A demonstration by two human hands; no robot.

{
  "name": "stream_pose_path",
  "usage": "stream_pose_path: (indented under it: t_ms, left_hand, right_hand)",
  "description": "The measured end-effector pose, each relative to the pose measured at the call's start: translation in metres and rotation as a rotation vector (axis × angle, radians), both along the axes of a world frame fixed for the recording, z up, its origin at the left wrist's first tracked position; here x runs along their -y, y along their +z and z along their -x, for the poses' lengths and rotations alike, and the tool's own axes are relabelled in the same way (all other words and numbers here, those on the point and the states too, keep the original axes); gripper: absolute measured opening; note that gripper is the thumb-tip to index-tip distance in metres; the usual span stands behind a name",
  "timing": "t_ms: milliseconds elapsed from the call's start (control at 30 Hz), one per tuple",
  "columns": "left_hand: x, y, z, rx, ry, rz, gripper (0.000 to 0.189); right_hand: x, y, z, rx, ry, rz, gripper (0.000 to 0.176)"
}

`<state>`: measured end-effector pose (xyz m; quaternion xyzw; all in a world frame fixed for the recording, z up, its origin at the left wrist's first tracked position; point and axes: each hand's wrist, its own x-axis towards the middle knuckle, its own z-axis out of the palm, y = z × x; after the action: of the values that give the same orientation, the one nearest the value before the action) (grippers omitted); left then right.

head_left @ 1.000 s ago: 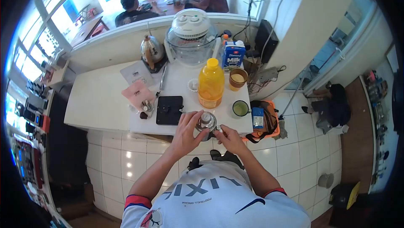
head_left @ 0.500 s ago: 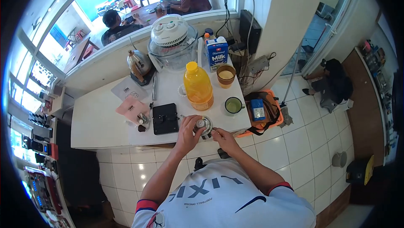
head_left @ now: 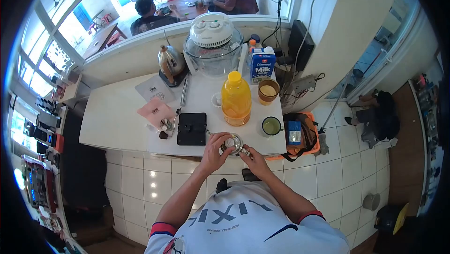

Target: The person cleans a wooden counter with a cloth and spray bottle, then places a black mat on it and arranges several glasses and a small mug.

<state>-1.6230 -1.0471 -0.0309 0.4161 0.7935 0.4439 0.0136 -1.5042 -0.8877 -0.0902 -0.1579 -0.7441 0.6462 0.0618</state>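
Note:
At the table's front edge, my left hand (head_left: 217,152) is closed around the side and top of a small round silver metal vessel (head_left: 236,142). Its exact kind cannot be made out. My right hand (head_left: 256,160) pinches a short handle-like part on the vessel's right side. Left of it lies a black square board (head_left: 192,129), perhaps a scale. Behind the vessel stands a large yellow bottle (head_left: 236,101) with a yellow cap. A green glass mug (head_left: 271,126) is to the right, and an amber cup (head_left: 268,92) with pale contents sits farther back.
At the back are a glass-bowl oven (head_left: 212,43), a milk carton (head_left: 262,65) and a kettle (head_left: 170,65). A pink packet (head_left: 156,110) lies left. An orange crate (head_left: 307,148) with a bag stands on the floor, right. A person (head_left: 377,113) crouches at far right.
The whole view has swung, so the table and its things sit farther right in the picture. Both hands stay on the silver vessel, which now shows a little more of its top.

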Motion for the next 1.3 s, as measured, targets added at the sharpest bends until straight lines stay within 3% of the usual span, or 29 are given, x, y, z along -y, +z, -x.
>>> stream_pose_path:
  t_ms: [200,267,367,433,633,800,900,967,1033,1067,1133,1167,1233,1300]
  left_hand:
    - [0.002,-0.003,0.007,0.054,0.047,0.054,0.048]
    - [0.003,0.004,0.000,-0.099,0.236,-0.025,0.059]
    - [0.028,-0.001,-0.007,0.040,0.332,-0.075,0.064]
    - [0.047,-0.018,-0.016,0.020,0.388,-0.075,0.056]
    - [0.095,-0.069,-0.065,0.234,0.568,0.028,0.039]
    - [0.117,-0.097,-0.090,0.237,0.648,0.150,0.035]
    - [0.137,-0.109,-0.097,0.365,0.648,0.030,0.032]
    - [0.154,-0.123,-0.101,0.304,0.687,0.005,0.027]
    - [0.176,-0.145,-0.113,0.665,0.877,-0.002,0.022]
    - [0.194,-0.166,-0.118,0.670,0.883,-0.002,0.022]
    - [0.226,-0.208,-0.139,0.785,0.968,0.376,0.023]
    - [0.234,-0.215,-0.158,0.821,1.014,0.304,0.026]
    - [0.241,-0.223,-0.206,0.786,1.140,0.135,0.032]
    - [0.256,-0.221,-0.234,0.877,1.141,0.304,0.030]
  right_hand:
    - [0.009,-0.003,0.008,0.100,0.020,-0.061,0.049]
    - [0.016,-0.006,0.015,0.073,0.010,-0.097,0.049]
    - [0.032,-0.015,0.022,0.097,-0.052,-0.043,0.055]
    - [0.038,-0.037,0.027,-0.090,-0.105,-0.108,0.056]
    - [0.031,-0.042,0.044,0.105,-0.015,-0.009,0.050]
    - [0.029,-0.049,0.063,0.027,0.002,-0.019,0.046]
    - [0.027,-0.040,0.047,-0.059,-0.081,-0.024,0.044]
    - [0.021,-0.033,0.028,-0.082,-0.145,0.014,0.044]
    - [0.007,-0.023,0.013,0.159,0.015,0.125,0.040]
    - [-0.002,-0.017,0.011,0.164,0.021,0.125,0.040]
    - [-0.016,-0.009,0.008,0.462,0.503,0.042,0.046]
    - [-0.017,-0.015,0.007,0.463,0.504,0.048,0.046]
    - [-0.015,-0.030,0.005,0.087,0.625,-0.297,0.036]
    - [-0.012,-0.010,0.012,0.129,0.666,-0.332,0.027]
